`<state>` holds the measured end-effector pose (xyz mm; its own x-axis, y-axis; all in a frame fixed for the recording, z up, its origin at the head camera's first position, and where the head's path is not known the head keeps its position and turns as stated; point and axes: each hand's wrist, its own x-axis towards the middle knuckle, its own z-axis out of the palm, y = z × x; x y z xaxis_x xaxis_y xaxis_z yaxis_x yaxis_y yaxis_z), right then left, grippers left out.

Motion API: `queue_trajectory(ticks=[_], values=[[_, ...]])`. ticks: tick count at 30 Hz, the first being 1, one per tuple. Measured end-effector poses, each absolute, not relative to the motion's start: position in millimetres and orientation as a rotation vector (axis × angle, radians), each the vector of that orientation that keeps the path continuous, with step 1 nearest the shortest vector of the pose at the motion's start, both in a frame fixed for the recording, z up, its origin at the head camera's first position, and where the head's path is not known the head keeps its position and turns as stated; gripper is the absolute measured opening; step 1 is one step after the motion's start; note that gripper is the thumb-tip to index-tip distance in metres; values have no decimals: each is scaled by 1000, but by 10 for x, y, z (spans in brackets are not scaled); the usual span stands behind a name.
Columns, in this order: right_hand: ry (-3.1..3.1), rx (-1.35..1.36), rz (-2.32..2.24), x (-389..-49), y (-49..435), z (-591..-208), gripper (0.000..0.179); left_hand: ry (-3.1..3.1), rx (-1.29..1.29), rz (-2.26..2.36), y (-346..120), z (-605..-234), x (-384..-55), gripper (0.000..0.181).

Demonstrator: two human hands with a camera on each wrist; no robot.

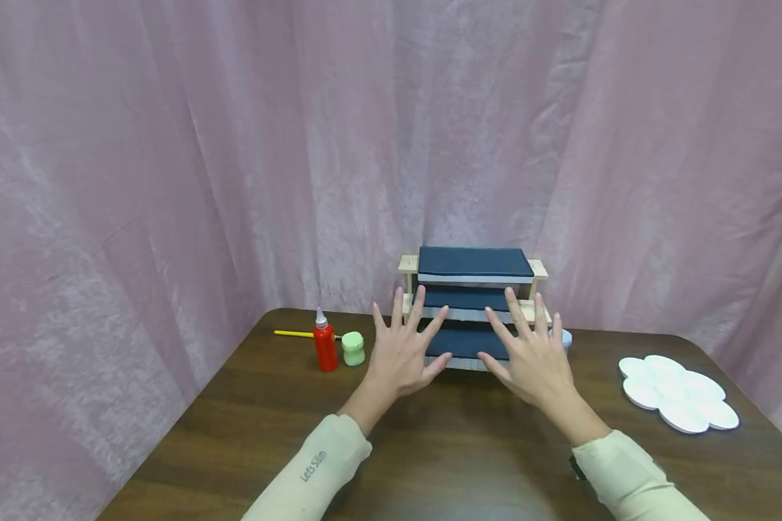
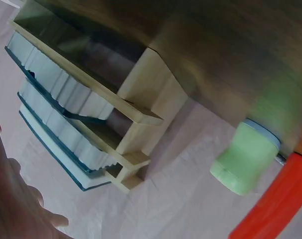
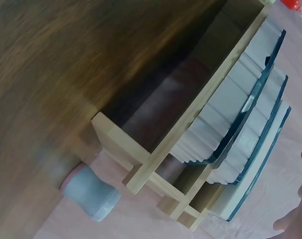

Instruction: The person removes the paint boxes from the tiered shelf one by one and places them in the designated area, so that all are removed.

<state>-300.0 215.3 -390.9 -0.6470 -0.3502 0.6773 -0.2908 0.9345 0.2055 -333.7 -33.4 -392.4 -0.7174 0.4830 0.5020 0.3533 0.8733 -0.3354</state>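
My left hand (image 1: 399, 356) is held over the table, palm down, with its fingers spread wide and nothing in them. Beside it my right hand (image 1: 536, 363) has the same spread pose, also holding nothing. Beyond both hands stands a tiered wooden rack (image 1: 408, 264) with white trays topped in dark blue (image 1: 476, 262); the fingers overlap its lower tiers in the head view. From the left wrist, the rack's wooden end (image 2: 158, 82) shows, with the left fingers (image 2: 26, 199) at the frame's edge. The right wrist view shows the trays' ribbed white sides (image 3: 226, 104).
Left of the rack are a red squeeze bottle (image 1: 326, 349), a small light green jar (image 1: 353, 349) and a yellow-handled brush (image 1: 293, 333). A pale blue jar (image 3: 91, 191) stands at its right end. A white cloud-shaped palette (image 1: 678, 394) lies on the right; pink curtains (image 1: 352, 145) hang behind.
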Motion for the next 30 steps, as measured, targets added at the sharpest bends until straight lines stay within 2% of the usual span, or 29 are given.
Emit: queue_trajectory(ticks=[7,18,30], values=[[-2344,474,-90,-2997,2243,-3873,80,-2454,-662,215,-472,-3912,-3371,77],[-2370,491,211,-3121,2379,-3745,61,-2531,-855,-256,-778,-3972,-3489,59],[-2515,359,627,-3347,2453,-3536,64,-2725,-959,-446,-988,-4092,-3586,46]])
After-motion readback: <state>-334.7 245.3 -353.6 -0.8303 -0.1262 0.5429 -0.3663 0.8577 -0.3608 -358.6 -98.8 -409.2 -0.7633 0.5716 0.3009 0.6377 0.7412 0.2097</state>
